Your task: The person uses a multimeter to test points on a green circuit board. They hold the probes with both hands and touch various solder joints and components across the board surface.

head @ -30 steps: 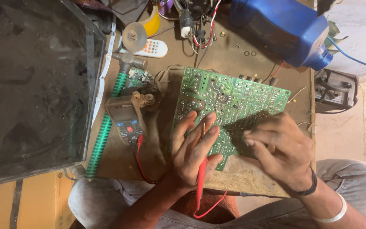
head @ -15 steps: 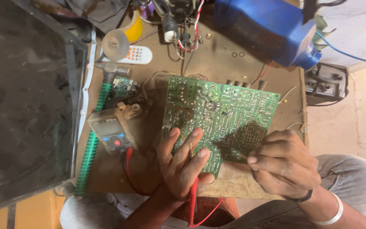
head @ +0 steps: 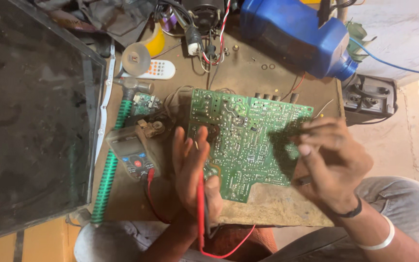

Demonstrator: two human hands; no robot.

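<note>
Left hand (head: 192,170) grips a red probe (head: 201,213) beside the green circuit board (head: 243,145) lying flat on the bench (head: 238,77). Right hand (head: 333,162), fingers curled, hovers blurred over the board's right edge; its hold is unclear. Steadying the board would help.

bare wood strip below circuit board (head: 248,145), multimeter (head: 133,156) and hammer (head: 122,121) crowd left

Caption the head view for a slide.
Left hand holds a red probe at a green circuit board; right hand hovers alongside.
</note>
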